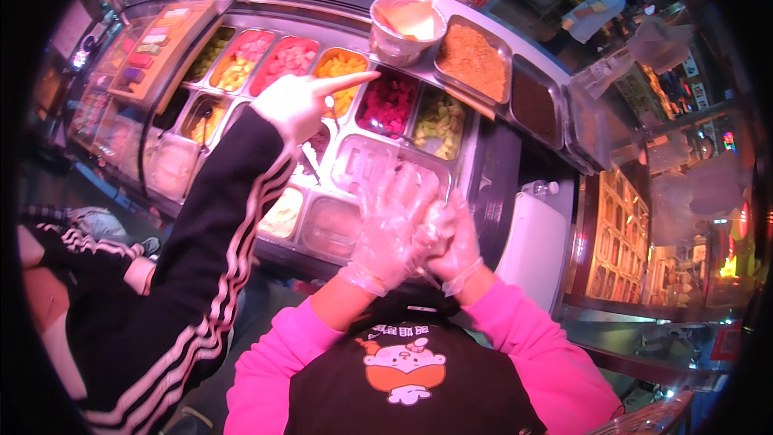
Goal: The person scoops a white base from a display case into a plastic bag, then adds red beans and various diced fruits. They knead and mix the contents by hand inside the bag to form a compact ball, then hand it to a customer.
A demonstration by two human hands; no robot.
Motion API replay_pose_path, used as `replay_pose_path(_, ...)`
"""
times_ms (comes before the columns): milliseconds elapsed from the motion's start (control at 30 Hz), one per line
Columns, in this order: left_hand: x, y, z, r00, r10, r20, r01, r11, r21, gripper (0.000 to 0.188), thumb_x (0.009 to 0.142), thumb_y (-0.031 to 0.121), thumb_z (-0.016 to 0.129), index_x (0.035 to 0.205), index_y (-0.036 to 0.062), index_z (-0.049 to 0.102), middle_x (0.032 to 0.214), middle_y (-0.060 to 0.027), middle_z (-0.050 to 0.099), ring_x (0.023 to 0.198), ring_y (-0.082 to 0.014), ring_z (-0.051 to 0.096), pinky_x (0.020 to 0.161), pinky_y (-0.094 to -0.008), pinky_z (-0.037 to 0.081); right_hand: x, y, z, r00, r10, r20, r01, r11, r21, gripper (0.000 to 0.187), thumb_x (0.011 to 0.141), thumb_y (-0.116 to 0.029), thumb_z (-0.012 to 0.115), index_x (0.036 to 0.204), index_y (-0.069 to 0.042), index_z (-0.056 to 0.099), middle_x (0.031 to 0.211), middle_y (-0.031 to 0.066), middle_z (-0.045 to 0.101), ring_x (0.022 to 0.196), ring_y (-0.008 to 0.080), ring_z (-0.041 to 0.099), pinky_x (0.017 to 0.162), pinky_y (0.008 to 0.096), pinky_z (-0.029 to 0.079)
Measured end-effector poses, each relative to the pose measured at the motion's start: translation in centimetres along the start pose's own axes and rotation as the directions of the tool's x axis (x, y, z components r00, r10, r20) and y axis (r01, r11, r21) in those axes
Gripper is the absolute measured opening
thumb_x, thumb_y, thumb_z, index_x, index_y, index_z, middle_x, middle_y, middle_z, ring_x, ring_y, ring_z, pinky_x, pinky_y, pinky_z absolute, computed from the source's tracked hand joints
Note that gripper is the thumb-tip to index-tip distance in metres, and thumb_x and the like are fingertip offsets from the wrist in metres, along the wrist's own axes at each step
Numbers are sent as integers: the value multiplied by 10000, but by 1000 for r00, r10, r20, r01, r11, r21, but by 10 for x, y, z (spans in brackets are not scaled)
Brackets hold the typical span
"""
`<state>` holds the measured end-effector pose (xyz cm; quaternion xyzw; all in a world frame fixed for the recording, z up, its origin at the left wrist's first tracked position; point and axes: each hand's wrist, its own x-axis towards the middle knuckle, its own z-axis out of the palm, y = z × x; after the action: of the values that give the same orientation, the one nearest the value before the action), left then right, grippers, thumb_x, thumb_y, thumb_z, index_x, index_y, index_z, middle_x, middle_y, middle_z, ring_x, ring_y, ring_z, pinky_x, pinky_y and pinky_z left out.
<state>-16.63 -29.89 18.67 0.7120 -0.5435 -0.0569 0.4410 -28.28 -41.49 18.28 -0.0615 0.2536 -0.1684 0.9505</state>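
Note:
My left hand [388, 229], in a clear plastic glove, reaches over the metal trays with its fingers stretched out. Close against its thumb side is my right hand [460, 240], also gloved, with its fingers curled in. A whitish crumpled lump [436, 224] shows between the two hands; I cannot make out whether it is food or bunched glove. Beneath and just beyond my hands lies a clear-lidded tray [354, 163]. Another person's bare hand [302, 103] extends from the left, its index finger pointing across trays of yellow cubes [341, 64] and dark pink cubes [386, 106].
A lined metal bucket [403, 40] stands behind the trays, beside trays of orange-brown crumbs [473, 63] and dark powder [533, 101]. The other person's striped black sleeve [233, 217] crosses the counter's left side. A white box-like surface [531, 246] sits at the right.

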Motion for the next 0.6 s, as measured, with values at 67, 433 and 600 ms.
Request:
replay_pose_path(67,20,-14,2,998,39,-52,-47,983,-180,695,1081,568,298,1499,59,521,1544,-224,496,1422,-514,398,1213,-559,268,9,-46,18,990,24,140,-10,995,-100,551,1015,-547,587,1250,-49,624,1178,155,674,998,250,686,843,365,605)
replay_pose_path(433,-5,-53,43,917,-322,235,321,249,-914,1040,1012,781,109,1445,-73,514,1443,-198,574,1342,-319,551,1199,-459,339,200,-302,115,911,-395,119,396,757,-519,440,992,-419,682,1189,-28,639,1163,195,694,1061,383,704,774,417,642)
replay_pose_path(600,-1,-75,49,936,-334,114,220,299,-928,957,1048,725,148,1440,-67,519,1445,-199,572,1331,-334,561,1189,-489,365,231,-303,97,898,-436,56,424,824,-376,505,963,-452,715,1208,-21,622,1239,209,654,1173,412,642,854,439,631)
